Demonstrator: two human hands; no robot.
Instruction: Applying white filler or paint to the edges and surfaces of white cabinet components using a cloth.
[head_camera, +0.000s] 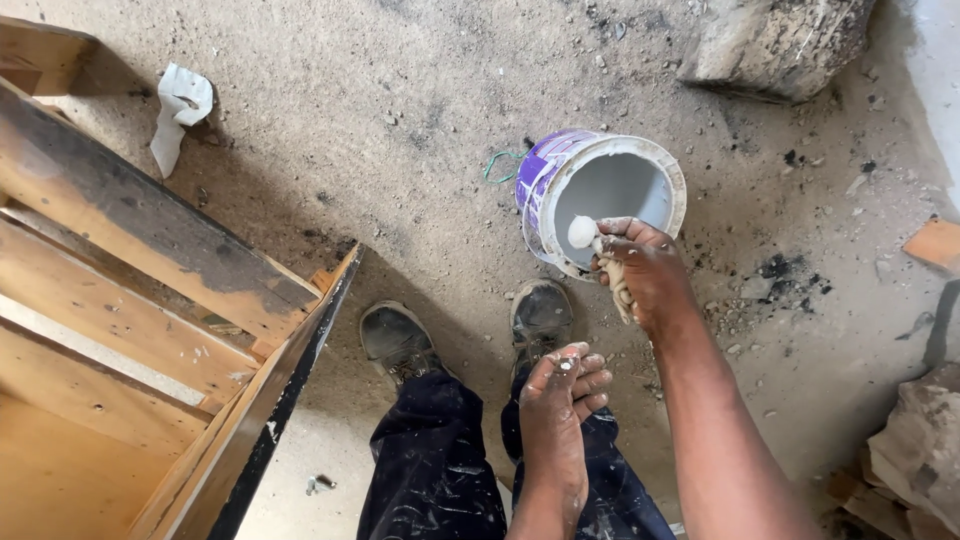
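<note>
**Loaded rag at the bucket's near rim**

The right hand (645, 268) grips a bunched beige rag (612, 275), its white-coated tip (582, 232) just inside the purple-and-white paint bucket (600, 195). The left hand (562, 385), fingers curled around nothing visible, hangs nearer the person, well apart from the bucket.

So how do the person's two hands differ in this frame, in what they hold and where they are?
The right hand grips a paint-soaked rag with a white blob at its tip, at the rim of the tilted purple-and-white bucket; the left hand holds only something small and whitish between its fingertips. The right hand reaches out to the bucket, while the left hand hovers over the dark trousers. Both hands are bare and smeared with white.
</note>
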